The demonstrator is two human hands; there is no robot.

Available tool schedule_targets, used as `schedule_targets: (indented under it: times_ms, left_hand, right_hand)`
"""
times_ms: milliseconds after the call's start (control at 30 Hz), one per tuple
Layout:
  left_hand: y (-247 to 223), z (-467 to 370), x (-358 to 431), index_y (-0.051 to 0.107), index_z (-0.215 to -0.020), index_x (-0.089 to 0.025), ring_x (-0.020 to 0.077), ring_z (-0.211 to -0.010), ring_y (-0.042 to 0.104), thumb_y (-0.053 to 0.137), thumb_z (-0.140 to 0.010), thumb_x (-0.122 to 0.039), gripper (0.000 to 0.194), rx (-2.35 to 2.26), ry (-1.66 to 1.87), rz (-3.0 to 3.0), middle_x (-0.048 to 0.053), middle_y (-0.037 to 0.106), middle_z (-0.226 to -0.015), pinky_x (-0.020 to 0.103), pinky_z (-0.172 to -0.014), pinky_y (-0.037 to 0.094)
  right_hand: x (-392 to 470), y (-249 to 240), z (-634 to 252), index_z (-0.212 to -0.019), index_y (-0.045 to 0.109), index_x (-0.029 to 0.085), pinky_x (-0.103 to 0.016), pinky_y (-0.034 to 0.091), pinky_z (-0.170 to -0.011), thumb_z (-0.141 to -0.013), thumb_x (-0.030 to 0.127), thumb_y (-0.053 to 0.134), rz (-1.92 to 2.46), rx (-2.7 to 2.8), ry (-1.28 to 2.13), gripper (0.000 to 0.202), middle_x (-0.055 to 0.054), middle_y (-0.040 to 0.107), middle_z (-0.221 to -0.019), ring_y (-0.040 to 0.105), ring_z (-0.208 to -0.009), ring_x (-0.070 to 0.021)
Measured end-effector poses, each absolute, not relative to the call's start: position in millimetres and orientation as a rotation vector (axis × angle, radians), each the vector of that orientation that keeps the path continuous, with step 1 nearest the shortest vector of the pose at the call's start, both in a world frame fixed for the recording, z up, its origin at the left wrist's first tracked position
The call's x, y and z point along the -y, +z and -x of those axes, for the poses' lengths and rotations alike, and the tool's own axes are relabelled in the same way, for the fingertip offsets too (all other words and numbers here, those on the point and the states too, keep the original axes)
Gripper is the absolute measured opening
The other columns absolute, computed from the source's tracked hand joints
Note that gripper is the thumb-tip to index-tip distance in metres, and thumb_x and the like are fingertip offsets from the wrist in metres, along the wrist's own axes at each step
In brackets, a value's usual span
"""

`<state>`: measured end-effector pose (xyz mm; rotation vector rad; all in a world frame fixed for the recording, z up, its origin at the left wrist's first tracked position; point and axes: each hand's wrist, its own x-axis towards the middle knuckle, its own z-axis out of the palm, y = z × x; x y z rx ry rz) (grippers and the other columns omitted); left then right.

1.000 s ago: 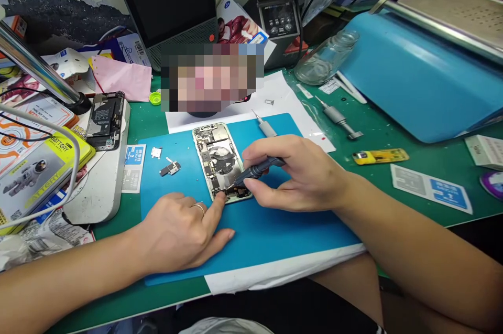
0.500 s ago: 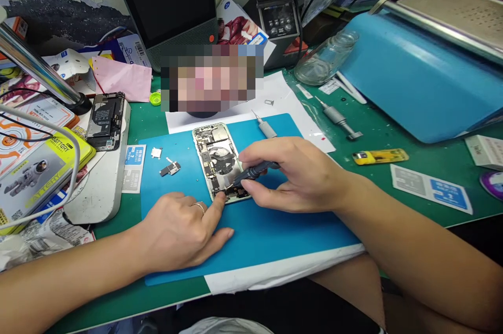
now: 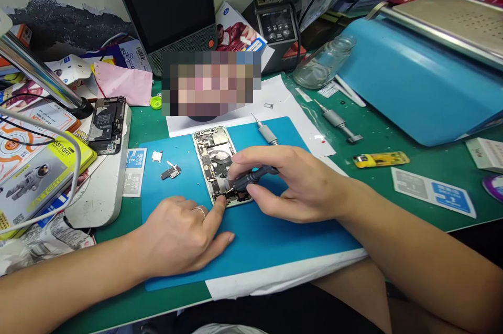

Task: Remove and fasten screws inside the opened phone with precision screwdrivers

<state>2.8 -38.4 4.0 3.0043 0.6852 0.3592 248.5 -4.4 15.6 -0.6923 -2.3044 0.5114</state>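
Note:
An opened phone (image 3: 214, 140) with bare inner parts lies on a blue mat (image 3: 188, 266). My left hand (image 3: 183, 237) rests on the mat, its index fingertip on the phone's lower left corner. Its thumb points out apart, while the other fingers curl in. Between the thumb and fingers of my right hand (image 3: 293, 182) is a dark screwdriver (image 3: 249, 179), slanted, its tip at the phone's lower end. Small metal parts, a silver plate (image 3: 156, 156) and a dark bracket (image 3: 170, 171), lie left of the phone. Another screwdriver (image 3: 267, 132) lies beyond my right hand.
A second opened phone (image 3: 107, 127) sits on a white box at left. Farther right lie a grey screwdriver (image 3: 336, 120), a yellow cutter-like tool (image 3: 381, 159) and a card (image 3: 434, 192). A glass jar (image 3: 324, 64) and a dark screen (image 3: 168, 3) stand at the back.
The screwdriver leans flatter, and my right fingers have shifted slightly left and round it. My left fingertip stays on the phone's corner. The whole view has shifted slightly.

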Motion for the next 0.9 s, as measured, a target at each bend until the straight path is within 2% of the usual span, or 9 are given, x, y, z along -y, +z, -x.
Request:
schedule_targets:
  times_ms: [200, 333, 533, 733, 900]
  left_hand:
    - [4.0, -3.5, 38.2, 0.063, -0.123, 0.001, 0.0207, -0.049, 0.064, 0.033, -0.109, -0.037, 0.050, -0.684, 0.376, -3.016, 0.002, 0.065, -0.060, 0.036, -0.044, 0.050]
    - [2.7, -3.8, 38.5, 0.063, -0.123, 0.000, 0.0204, -0.049, 0.063, 0.035, -0.109, -0.037, 0.049, -0.679, 0.405, -3.039, 0.002, 0.066, -0.061, 0.036, -0.044, 0.048]
    - [0.6, -3.5, 38.0, 0.063, -0.123, 0.001, 0.0210, -0.049, 0.063, 0.035, -0.109, -0.036, 0.049, -0.684, 0.395, -3.046, 0.002, 0.066, -0.061, 0.037, -0.044, 0.048]
    - [1.3, -3.9, 39.1, 0.064, -0.122, 0.000, 0.0203, -0.048, 0.062, 0.034, -0.109, -0.037, 0.049, -0.685, 0.387, -3.056, 0.001, 0.064, -0.059, 0.036, -0.043, 0.046]
    - [1.0, -4.3, 39.6, 0.063, -0.124, 0.001, 0.0200, -0.050, 0.063, 0.035, -0.109, -0.037, 0.049, -0.689, 0.394, -3.048, 0.001, 0.065, -0.060, 0.036, -0.045, 0.046]
  right_hand:
    - [4.2, 9.8, -246.8, -0.131, 0.050, 0.020, -0.028, 0.064, -0.077, -0.095, 0.016, 0.057, 0.665, 2.270, 0.538, 0.037, -0.002, 0.075, -0.092, 0.074, -0.083, -0.0153]
    - [4.0, 9.4, -249.5, -0.117, 0.061, 0.024, -0.029, 0.065, -0.078, -0.095, 0.022, 0.062, 0.703, 2.355, 0.485, 0.022, -0.003, 0.077, -0.097, 0.076, -0.089, -0.0179]
    - [4.2, 13.3, -249.9, -0.140, 0.046, 0.019, -0.026, 0.062, -0.085, -0.098, 0.013, 0.053, 0.586, 2.324, 0.427, 0.044, -0.005, 0.076, -0.104, 0.075, -0.096, -0.0145]
    - [1.0, 12.6, -248.5, -0.133, 0.051, 0.021, -0.031, 0.061, -0.073, -0.099, 0.023, 0.060, 0.520, 2.342, 0.336, 0.035, -0.005, 0.074, -0.096, 0.070, -0.081, -0.0178]
    - [2.1, 14.1, -247.7, -0.139, 0.046, 0.019, -0.033, 0.061, -0.077, -0.097, 0.012, 0.054, 0.518, 2.331, 0.443, 0.043, -0.007, 0.074, -0.104, 0.071, -0.088, -0.0180]
